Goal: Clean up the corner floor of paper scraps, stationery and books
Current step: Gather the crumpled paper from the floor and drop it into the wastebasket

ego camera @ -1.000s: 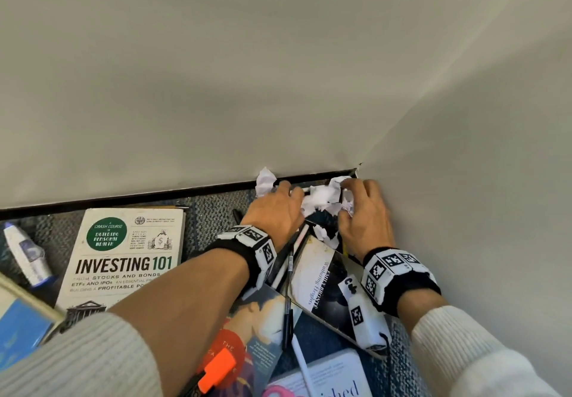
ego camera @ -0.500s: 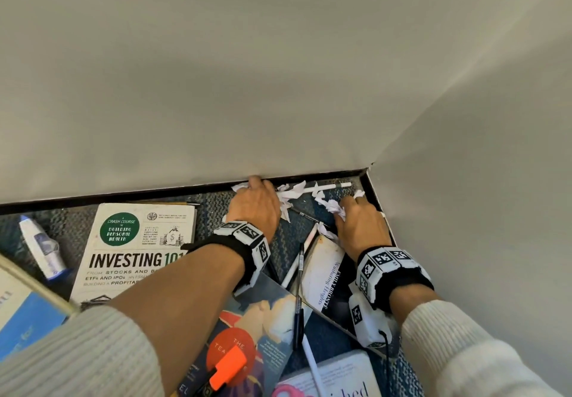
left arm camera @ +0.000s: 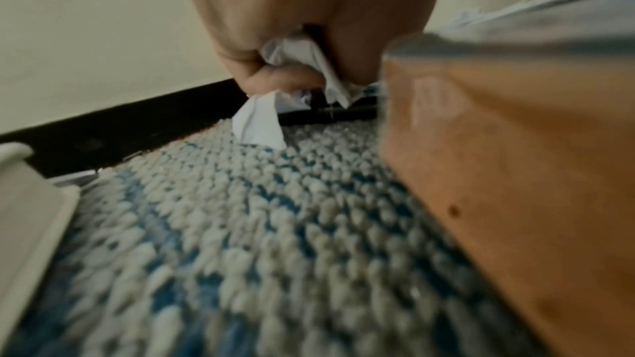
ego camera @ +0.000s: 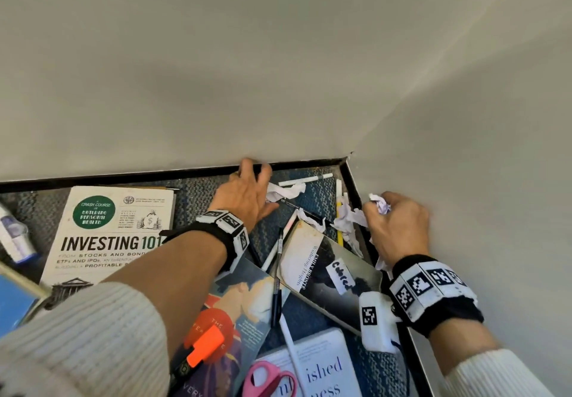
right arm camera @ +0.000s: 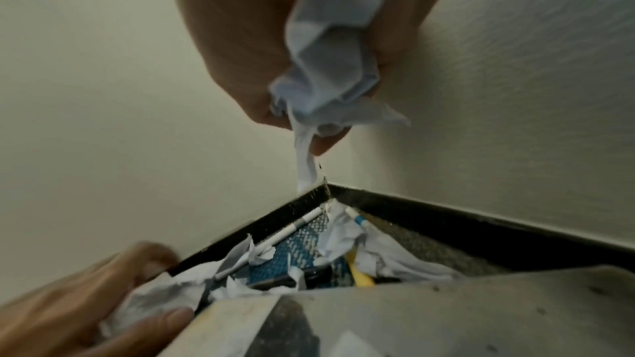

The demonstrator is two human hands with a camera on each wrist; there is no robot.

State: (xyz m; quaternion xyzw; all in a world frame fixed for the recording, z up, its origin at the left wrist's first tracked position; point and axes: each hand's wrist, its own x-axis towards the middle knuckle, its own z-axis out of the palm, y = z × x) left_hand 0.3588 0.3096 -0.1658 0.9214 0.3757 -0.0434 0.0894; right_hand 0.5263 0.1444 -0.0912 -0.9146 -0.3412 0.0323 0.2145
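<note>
1. Nearest the viewer on the blue-and-grey carpet [ego camera: 198,198], pink scissors [ego camera: 266,379] lie on a white book [ego camera: 322,365], and an orange highlighter [ego camera: 202,347] lies on an illustrated book [ego camera: 247,300] under the left forearm.
2. Just beyond, a dark pen [ego camera: 277,276] lies across the illustrated book's edge, and a dark paperback [ego camera: 325,273] bearing a handwritten label sits tilted beside the right wrist.
3. To the left, the "Investing 101" book [ego camera: 114,232] lies flat near the black baseboard [ego camera: 123,177], with a white correction-tape dispenser [ego camera: 14,235] further left.
4. The right hand [ego camera: 399,226] is raised off the floor beside the right wall, its fingers curled round a crumpled wad of paper [right arm camera: 336,45] with a strip dangling below it.
5. The left hand [ego camera: 247,195] is down at the baseboard, fingers and thumb pinching a crumpled paper scrap [left arm camera: 299,64].
6. Farthest in, loose paper scraps [ego camera: 348,220], a white pen [ego camera: 305,180] along the baseboard and a yellow pencil [ego camera: 339,223] lie in the corner.
</note>
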